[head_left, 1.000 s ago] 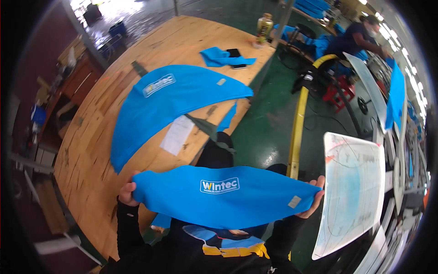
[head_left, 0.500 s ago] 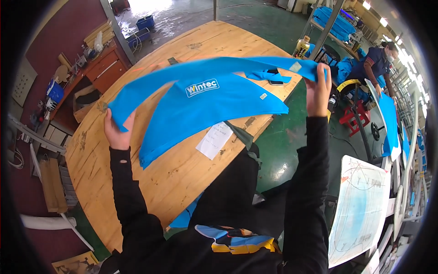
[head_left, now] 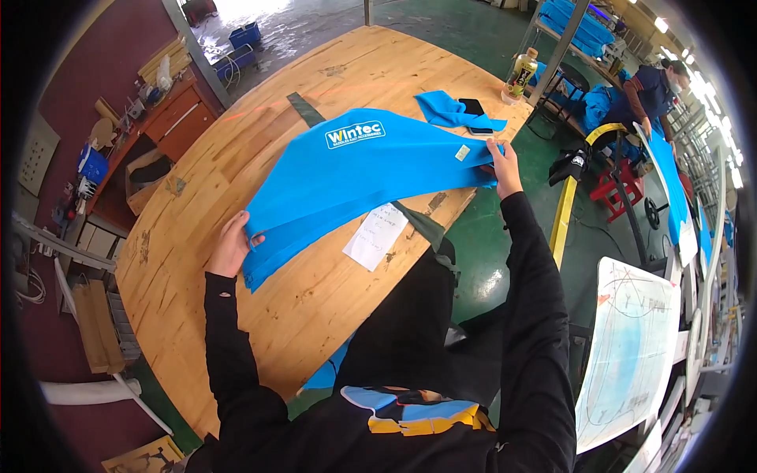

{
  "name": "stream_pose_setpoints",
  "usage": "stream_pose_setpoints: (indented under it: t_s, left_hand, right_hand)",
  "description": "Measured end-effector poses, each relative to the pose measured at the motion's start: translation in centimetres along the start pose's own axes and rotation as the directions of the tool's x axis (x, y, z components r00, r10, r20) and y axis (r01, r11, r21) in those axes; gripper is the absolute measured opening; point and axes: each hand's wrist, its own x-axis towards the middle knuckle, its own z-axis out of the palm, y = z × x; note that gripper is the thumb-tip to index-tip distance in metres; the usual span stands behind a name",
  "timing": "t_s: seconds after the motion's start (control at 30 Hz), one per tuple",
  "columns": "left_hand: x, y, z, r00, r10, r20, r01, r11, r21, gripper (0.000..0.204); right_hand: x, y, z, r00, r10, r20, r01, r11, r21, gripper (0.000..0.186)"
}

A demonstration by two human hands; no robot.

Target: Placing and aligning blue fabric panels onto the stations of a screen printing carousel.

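My left hand (head_left: 233,244) pinches the left end of a curved blue fabric piece (head_left: 355,165) with a white logo and a small pale label. My right hand (head_left: 503,165) grips its right end. The piece lies low over a second blue piece (head_left: 260,272), whose edges show beneath it, on the wooden table (head_left: 165,299). A paper sheet (head_left: 371,240) and a dark green strip (head_left: 303,109) lie partly under the fabric. Behind it are a blue scrap (head_left: 441,106), a black phone (head_left: 473,109) and a bottle (head_left: 520,75).
A co-worker (head_left: 658,94) handles blue fabric (head_left: 670,181) at the right. A yellow bar (head_left: 564,221), red stool (head_left: 599,205) and white marked board (head_left: 623,355) stand right of the table. A workbench (head_left: 165,110) with tools is at left, blue bins (head_left: 243,39) at the back.
The held piece moved from near my body, up and over the table, and has now come down onto the other piece. My hands moved forward, then lowered with it.
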Motion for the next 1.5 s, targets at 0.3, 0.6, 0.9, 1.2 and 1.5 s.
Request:
stream_pose_setpoints:
  t_s: [0.3,0.6,0.9,1.2,1.5]
  left_hand:
    - [-2.7,0.6,1.3,0.996,-0.002,-0.090,0.018,0.984,0.177,0.021]
    - [-3.8,-0.3,0.1,0.993,-0.006,-0.121,0.060,0.893,0.446,0.023]
    - [-4.6,-1.7,-1.2,0.983,0.163,-0.080,-0.044,0.644,0.764,0.021]
    - [2.3,0.2,8.5,0.722,0.671,0.170,-0.298,0.079,0.951,0.035]
    - [12.0,-3.6,10.2,0.622,0.782,-0.032,-0.071,0.097,0.993,0.040]
  right_hand:
    - [0.5,1.6,-1.5,0.985,-0.171,-0.028,0.161,0.963,-0.214,0.028]
    - [0.1,3.0,-2.9,0.930,-0.367,-0.025,0.327,0.857,-0.399,0.032]
    - [-1.8,3.7,-3.2,0.901,-0.421,-0.107,0.239,0.688,-0.685,0.023]
    - [-1.4,0.1,8.5,0.690,-0.709,0.143,0.646,0.516,-0.562,0.010]
    - [2.5,-0.5,23.2,0.792,-0.529,0.304,0.589,0.530,-0.610,0.028]
